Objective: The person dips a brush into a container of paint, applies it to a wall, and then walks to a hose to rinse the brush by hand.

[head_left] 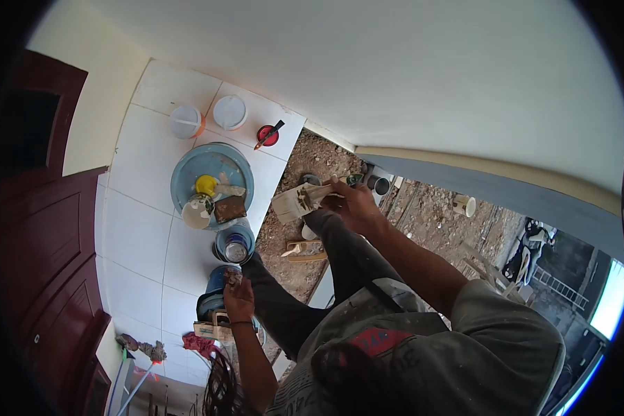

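My right hand (353, 204) is closed on a pale, stained flat piece (295, 204) with brown smears, held out over the dirt ground. Lower in the view, my left hand (239, 298) is beside a blue bucket (219, 279); its fingers are curled round something brownish that I cannot make out. Just above it stands a blue container (234, 246) with a clear vessel inside. A round blue lid or tray (187, 163) on the tiles holds a yellow item (206, 185), a white cup (197, 211) and a brown block (230, 209).
Two white tubs (229, 111) and a red pot (267, 135) with a brush across it stand on the white tiles (142, 180). A dark red door (62, 229) is at left. Rubble ground (423, 215), a pale cup (464, 205) and a ladder (560, 288) lie to the right.
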### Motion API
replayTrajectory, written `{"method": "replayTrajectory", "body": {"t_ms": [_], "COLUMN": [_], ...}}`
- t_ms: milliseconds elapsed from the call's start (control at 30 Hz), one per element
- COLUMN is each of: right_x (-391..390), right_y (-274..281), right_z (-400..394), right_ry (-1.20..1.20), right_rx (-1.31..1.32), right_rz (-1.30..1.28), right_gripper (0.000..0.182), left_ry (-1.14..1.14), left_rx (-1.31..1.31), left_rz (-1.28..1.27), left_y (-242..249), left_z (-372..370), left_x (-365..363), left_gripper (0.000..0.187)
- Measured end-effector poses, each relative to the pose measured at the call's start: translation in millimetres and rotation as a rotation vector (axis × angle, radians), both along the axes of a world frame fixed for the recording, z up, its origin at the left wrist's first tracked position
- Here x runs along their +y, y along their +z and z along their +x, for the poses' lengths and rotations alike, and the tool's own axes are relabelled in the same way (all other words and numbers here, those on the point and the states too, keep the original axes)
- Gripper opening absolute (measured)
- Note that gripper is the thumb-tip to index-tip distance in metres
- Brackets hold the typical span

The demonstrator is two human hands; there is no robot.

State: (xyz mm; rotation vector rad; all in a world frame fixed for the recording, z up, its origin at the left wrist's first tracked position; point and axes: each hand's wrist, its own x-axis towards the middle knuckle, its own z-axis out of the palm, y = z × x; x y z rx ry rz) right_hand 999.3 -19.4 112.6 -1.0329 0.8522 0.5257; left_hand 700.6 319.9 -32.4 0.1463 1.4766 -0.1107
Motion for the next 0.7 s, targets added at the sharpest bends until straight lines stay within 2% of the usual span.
{"method": "replayTrajectory", "body": {"t_ms": [100,133,200,233,300,333,400,433,500,533,600,700], "right_x": [-23,-35,-68,-82,-111,-130,-170,-189,-225,-238,-266,-302], "right_y": [-13,-2,-2,7,38,55,79,84,65,74,97,84], "right_z": [-19,-23,-46,-56,-75,-89,-119,-138,-189,-217,-290,-459], "right_ry": [-0.094,-0.082,-0.108,-0.108,-0.173,-0.174,-0.237,-0.299,-0.451,-0.513,-0.744,-1.171], "right_rx": [0.043,0.106,0.097,0.089,0.023,-0.032,-0.132,-0.12,-0.147,-0.182,-0.149,-0.18], "right_rz": [0.096,0.105,0.133,0.151,0.168,0.122,0.065,0.078,0.16,0.164,0.124,0.006], "right_gripper": [0.031,0.027,0.027,0.025,0.024,0.023,0.021,0.02,0.018,0.018,0.018,0.018], "left_ry": [0.087,0.09,0.24,0.195,0.247,0.181,-0.223,-0.287,-0.693,-0.896,-1.026,-1.284], "left_rx": [0.018,0.038,0.076,0.039,-0.305,-0.342,-0.133,-0.173,-0.377,-0.475,-0.5,-0.387], "left_rz": [0.063,0.111,0.138,0.138,-0.168,-0.19,-0.075,-0.079,-0.034,-0.011,-0.014,0.089], "left_y": [22,34,39,28,-8,1,37,58,97,105,75,57], "left_z": [-39,-44,-55,-75,-79,-52,-6,20,49,57,71,108], "left_x": [-16,-23,-30,-27,-26,-40,-84,-111,-157,-166,-176,-198], "left_gripper": [0.052,0.052,0.053,0.053,0.047,0.047,0.04,0.04,0.039,0.039,0.052,0.049]}}
